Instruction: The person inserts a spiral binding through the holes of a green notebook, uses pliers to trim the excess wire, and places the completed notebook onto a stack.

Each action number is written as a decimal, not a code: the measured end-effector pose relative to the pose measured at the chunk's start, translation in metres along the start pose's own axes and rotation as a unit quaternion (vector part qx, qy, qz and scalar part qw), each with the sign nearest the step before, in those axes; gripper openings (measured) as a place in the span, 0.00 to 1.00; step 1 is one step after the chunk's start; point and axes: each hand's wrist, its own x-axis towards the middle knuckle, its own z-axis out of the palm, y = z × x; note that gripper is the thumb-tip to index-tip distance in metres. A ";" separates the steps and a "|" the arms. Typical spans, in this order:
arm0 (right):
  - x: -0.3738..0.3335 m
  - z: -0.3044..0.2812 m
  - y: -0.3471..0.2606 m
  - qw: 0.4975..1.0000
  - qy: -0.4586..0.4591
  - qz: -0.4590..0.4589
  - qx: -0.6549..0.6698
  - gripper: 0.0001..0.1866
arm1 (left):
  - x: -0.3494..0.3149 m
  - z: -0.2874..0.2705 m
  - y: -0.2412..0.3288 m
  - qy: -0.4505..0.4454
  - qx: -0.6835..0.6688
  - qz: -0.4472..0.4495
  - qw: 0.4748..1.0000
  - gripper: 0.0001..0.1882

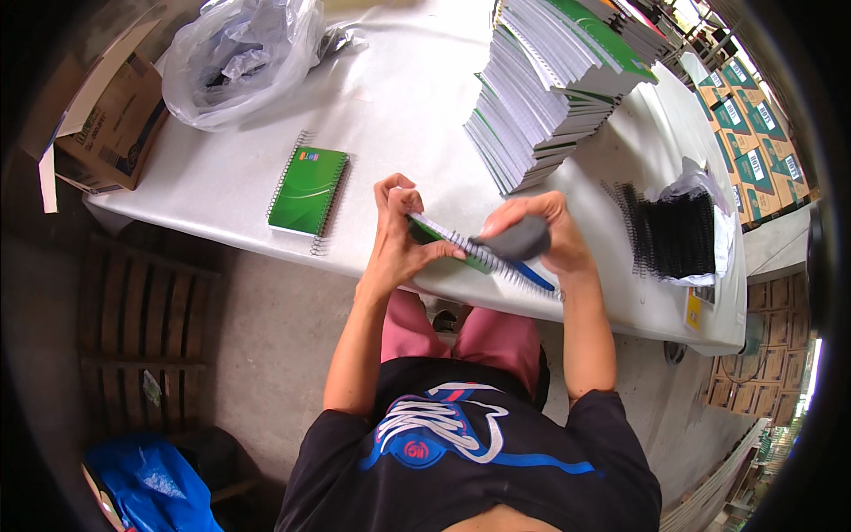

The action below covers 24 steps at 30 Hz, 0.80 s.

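Note:
My left hand point(396, 239) grips a small green-covered notebook point(479, 258), tilted on edge above the front of the table, thumb against its cover. A row of wire coils runs along the notebook's upper edge toward my right hand point(554, 226). That hand is closed round a dark grey rounded object point(519, 239), held against the coils; I cannot make out its kind. Just below it shows a blue strip point(534, 276), perhaps part of a tool. Left of my hands, a green spiral notebook point(308, 192) lies flat on the white-covered table point(381, 115).
Tall stacks of notebooks point(541, 106) stand at the back right. Black wire coils point(675, 232) lie in plastic at the right edge. A clear plastic bag point(244, 62) and an open cardboard box point(111, 120) sit at the left. Printed cartons point(753, 146) are piled beyond the table.

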 end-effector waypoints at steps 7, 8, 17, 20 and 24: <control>-0.006 -0.016 0.019 0.993 0.094 0.056 -0.055 0.13 | 0.002 -0.001 0.010 -0.053 0.001 -0.007 0.999 0.29; -0.009 -0.014 0.019 0.995 0.099 0.019 -0.008 0.14 | 0.003 -0.001 0.012 -0.055 0.006 -0.006 0.998 0.28; -0.020 0.008 -0.013 0.755 0.246 -0.044 -0.606 0.17 | -0.009 0.003 0.019 0.016 0.078 0.008 0.997 0.26; -0.011 0.039 -0.017 0.764 0.138 -0.051 -0.629 0.13 | -0.019 0.007 0.018 0.041 0.118 0.019 0.992 0.27; -0.003 0.045 -0.009 0.795 0.047 0.070 -0.601 0.10 | -0.021 0.010 0.019 0.065 0.120 0.001 0.991 0.26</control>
